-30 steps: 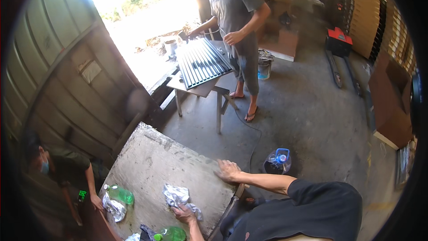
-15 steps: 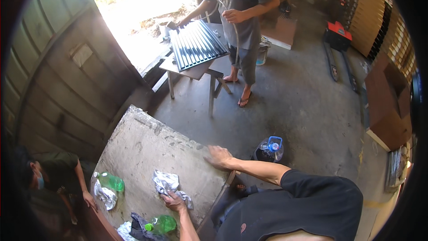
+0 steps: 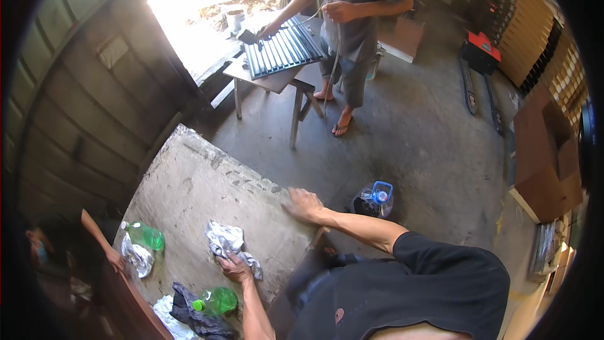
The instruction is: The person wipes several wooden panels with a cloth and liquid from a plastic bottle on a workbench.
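Note:
A crumpled white rag lies on the worn grey tabletop. My left hand is closed on its lower edge, with the fingertips partly hidden in the folds. My right hand rests on the table's far right edge, fingers stretched out and slightly smeared, holding nothing. To the left of the rag, a green-tinted clear bottle lies on its side by another white rag. A second green bottle lies near my left forearm, against a dark cloth.
A person's hand rests at the table's left edge. Beyond, another person works over dark slatted panels on a small stand. A large clear jug with blue handle stands on the floor; a red pallet jack stands farther right.
The view has shifted a little. The standing person's hand has moved over the panels with a dark tool. My hands keep their places on the rag and table edge.

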Motion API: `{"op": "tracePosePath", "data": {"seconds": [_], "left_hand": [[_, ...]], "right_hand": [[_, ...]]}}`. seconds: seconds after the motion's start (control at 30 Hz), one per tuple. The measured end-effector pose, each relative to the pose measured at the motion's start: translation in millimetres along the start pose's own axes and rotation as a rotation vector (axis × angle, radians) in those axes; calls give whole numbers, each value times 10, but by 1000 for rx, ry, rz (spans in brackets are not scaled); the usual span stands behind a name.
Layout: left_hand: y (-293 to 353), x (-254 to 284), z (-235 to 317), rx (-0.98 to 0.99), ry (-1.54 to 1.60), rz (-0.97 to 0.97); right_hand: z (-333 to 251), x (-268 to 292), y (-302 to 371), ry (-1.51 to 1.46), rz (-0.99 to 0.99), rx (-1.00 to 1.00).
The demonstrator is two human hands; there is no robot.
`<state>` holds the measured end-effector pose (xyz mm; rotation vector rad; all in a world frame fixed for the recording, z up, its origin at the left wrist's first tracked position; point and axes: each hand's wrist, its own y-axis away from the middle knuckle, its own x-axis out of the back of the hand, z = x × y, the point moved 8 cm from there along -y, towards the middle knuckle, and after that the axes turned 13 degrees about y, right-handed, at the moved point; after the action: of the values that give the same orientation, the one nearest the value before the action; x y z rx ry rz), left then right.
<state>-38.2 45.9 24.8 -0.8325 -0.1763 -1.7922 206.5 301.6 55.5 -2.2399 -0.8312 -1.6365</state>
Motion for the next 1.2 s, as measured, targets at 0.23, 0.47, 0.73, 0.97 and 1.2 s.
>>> {"op": "tracePosePath", "data": {"seconds": [0.23, 0.47, 0.73, 0.97, 1.2], "left_hand": [[80, 91, 22, -81, -211, -39], [50, 49, 96, 209, 0, -67], [100, 112, 144, 50, -45, 47], [87, 102, 109, 74, -48, 42], [45, 155, 175, 84, -41, 25]], "right_hand": [[-79, 43, 58, -80, -136, -40], [170, -259, -103, 71, 12, -34], [46, -145, -71, -8, -9, 7], [10, -118, -49, -22, 16, 9], [-10, -113, -69, 6, -18, -17]]}}
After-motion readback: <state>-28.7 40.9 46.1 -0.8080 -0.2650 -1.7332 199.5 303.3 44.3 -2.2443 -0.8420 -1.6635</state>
